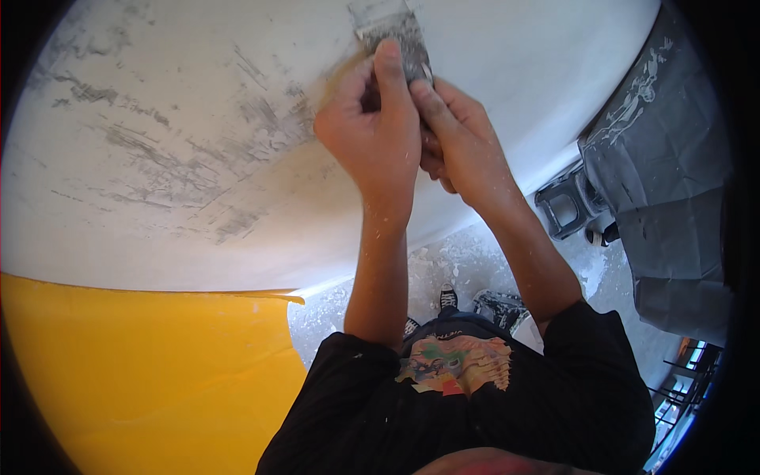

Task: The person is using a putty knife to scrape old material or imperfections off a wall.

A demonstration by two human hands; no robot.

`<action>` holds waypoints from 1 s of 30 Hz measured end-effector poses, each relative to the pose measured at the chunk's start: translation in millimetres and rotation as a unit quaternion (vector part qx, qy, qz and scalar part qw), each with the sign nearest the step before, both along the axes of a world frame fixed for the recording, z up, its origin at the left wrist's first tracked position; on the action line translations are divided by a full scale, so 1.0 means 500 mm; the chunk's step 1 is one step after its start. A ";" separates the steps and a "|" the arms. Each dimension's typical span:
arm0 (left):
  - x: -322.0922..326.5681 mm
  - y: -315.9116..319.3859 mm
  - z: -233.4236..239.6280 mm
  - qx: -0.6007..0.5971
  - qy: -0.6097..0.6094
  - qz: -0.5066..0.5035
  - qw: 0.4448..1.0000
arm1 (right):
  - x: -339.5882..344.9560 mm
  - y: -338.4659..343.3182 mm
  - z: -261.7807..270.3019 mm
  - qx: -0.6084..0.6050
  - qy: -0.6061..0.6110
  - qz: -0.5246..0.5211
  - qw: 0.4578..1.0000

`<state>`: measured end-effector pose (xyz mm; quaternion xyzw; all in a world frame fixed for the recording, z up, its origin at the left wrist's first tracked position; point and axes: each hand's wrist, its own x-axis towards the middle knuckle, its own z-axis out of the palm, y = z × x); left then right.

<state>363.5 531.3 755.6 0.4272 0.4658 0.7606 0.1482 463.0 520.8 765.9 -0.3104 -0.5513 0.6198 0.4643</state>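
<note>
A putty-smeared metal scraper, likely a putty knife (399, 41), is held with its blade against the white wall surface (267, 237). My left hand (380, 124) has its thumb laid on the near face of the blade, and its fingers curl out of sight behind. Just to the right, my right hand (466, 139) closes around the lower end of the tool, thumb up; the handle is mostly hidden by the hands. Grey smears and scratch-like patches mark the wall left of my hands. Pale dust flecks both forearms.
A yellow sheet-like surface (148, 368) fills the lower left, its edge curled. Grey sheeting (665, 208) hangs at the right beside a black plastic stool (564, 205) and a shoe (595, 237). White spatter covers the floor (430, 270); a stained dark object (499, 306) lies near my feet.
</note>
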 end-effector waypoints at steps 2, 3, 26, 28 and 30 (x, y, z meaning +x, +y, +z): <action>0.010 -0.050 -0.015 -0.028 -0.011 -0.028 0.999 | 0.019 -0.030 -0.044 -0.017 0.020 0.028 0.999; 0.010 -0.085 -0.032 -0.061 -0.021 -0.046 0.997 | 0.025 -0.057 -0.069 -0.041 0.025 0.035 0.998; -0.198 -0.462 -0.487 -0.547 0.451 -0.319 0.629 | 0.085 -0.259 -0.475 0.169 -0.559 0.111 0.804; -0.193 -0.468 -0.473 -0.545 0.444 -0.330 0.630 | 0.090 -0.277 -0.506 0.110 -0.605 0.168 0.771; -0.193 -0.474 -0.472 -0.543 0.437 -0.339 0.632 | 0.100 -0.297 -0.513 0.098 -0.589 0.149 0.788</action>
